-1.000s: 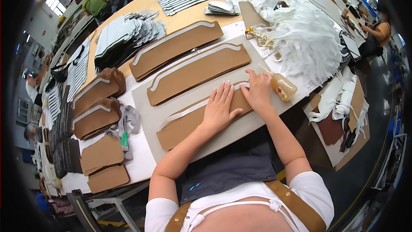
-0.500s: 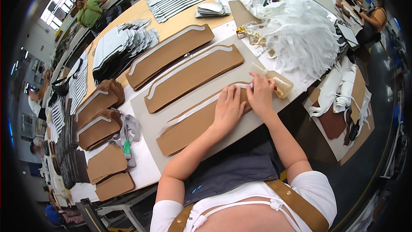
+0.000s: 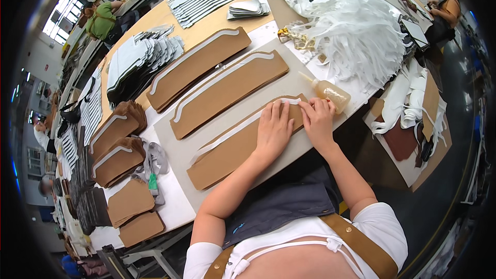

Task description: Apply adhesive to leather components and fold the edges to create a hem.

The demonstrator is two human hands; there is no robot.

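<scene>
The nearest long brown panel [image 3: 227,165] lies slantwise in front of me, with a narrow white strip [image 3: 232,133] along its far edge. My left hand [image 3: 275,128] rests flat on it, fingers stretched over the strip near its right end. Beside it, my right hand [image 3: 317,121] has bent fingers drawn together at the strip's right tip, partly hiding the panel's corner. Just beyond the right hand sits a squeeze bottle [image 3: 333,93] of yellowish liquid with a pointed nozzle. The strip's left end looks slightly raised from the panel.
Two more stacks of long brown panels [image 3: 232,93] [image 3: 201,64] with white strips lie farther off. A grey board [image 3: 178,175] is underneath. Smaller brown stacks [image 3: 116,163] stand left, a heap of white strips [image 3: 351,36] at far right. Grey pieces [image 3: 137,62] are behind; people work farther away.
My right hand has shifted slightly back from the bottle, its fingers lower and more bunched at the strip's tip. The left hand stays on the panel. The view has moved a little.
</scene>
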